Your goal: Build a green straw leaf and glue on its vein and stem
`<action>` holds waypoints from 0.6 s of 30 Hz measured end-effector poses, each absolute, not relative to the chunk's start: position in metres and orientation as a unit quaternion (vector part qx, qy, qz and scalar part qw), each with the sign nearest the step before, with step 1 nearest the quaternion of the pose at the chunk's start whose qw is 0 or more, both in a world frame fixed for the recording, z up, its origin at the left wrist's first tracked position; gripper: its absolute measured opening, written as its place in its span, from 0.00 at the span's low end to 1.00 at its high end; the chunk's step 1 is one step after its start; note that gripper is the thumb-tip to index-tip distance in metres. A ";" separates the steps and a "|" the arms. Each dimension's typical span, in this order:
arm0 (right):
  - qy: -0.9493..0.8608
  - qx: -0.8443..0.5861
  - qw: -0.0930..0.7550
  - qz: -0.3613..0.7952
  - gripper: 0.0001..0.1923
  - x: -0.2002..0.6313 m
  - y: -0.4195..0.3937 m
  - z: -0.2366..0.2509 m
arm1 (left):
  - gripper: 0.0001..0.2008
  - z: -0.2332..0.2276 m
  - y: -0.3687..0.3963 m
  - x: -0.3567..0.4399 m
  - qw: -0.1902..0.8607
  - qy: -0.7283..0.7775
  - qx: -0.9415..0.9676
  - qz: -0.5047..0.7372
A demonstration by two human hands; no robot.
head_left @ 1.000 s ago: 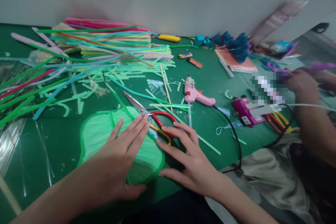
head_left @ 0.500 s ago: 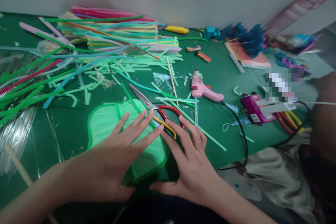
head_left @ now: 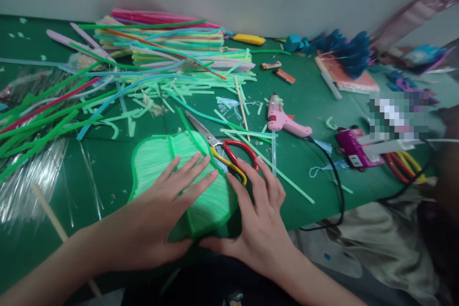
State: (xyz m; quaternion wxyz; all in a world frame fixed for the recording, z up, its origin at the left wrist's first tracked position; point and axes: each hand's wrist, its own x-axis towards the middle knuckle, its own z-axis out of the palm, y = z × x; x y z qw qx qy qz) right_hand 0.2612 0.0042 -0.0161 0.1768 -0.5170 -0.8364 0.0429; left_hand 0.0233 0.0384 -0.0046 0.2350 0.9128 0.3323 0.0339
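A flat green shape (head_left: 158, 162) made of many thin green straws stuck side by side lies on the green table (head_left: 308, 105), close to the near edge. It looks like a gourd, with a green rim around it. The left hand (head_left: 158, 220) rests flat on top of it, fingers spread wide and pinching nothing. The right hand (head_left: 258, 222) lies flat at the shape's right edge, fingers straight and close together, thumb down by the rim; it holds nothing either.

Just past the fingertips are the scissors (head_left: 225, 150) with red and yellow handles, blades pointing away, touching the shape's far side. Farther right lies a pink glue gun (head_left: 285, 122) with a black cord (head_left: 335, 186) running off the table. A purple glue gun (head_left: 353, 149) sits near another person's arm (head_left: 446, 162) at the right edge.

To the left and back is a big heap of coloured straws (head_left: 161, 43), with lots of short green cut bits (head_left: 118, 124) scattered about.

The shape looks filled in and edged all round, so I think most of the making is done. Pressing it flat seems to be what is going on now, and maybe some trimming is left.
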 end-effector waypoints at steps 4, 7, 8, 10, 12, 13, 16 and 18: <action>-0.820 -0.538 0.193 0.043 0.50 0.256 0.003 -0.016 | 0.47 -0.005 0.037 0.024 0.241 0.333 0.911 0.042; -0.816 -0.542 0.198 0.040 0.48 0.254 0.004 -0.017 | 0.46 -0.005 0.037 0.024 0.236 0.333 0.912 0.044; -0.816 -0.542 0.198 0.038 0.47 0.254 0.004 -0.017 | 0.45 -0.005 0.037 0.025 0.232 0.333 0.913 0.045; -0.818 -0.539 0.195 0.036 0.48 0.255 0.005 -0.018 | 0.45 -0.006 0.037 0.026 0.223 0.332 0.915 0.046; -0.821 -0.537 0.193 0.034 0.48 0.256 0.005 -0.018 | 0.45 -0.006 0.036 0.028 0.213 0.332 0.918 0.047; -0.822 -0.535 0.194 0.034 0.48 0.256 0.005 -0.018 | 0.44 -0.007 0.036 0.028 0.208 0.332 0.919 0.049; -0.825 -0.528 0.201 0.029 0.46 0.257 0.006 -0.018 | 0.44 -0.007 0.035 0.028 0.196 0.330 0.922 0.054; -0.826 -0.525 0.204 0.026 0.46 0.256 0.006 -0.018 | 0.44 -0.006 0.036 0.027 0.197 0.323 0.924 0.053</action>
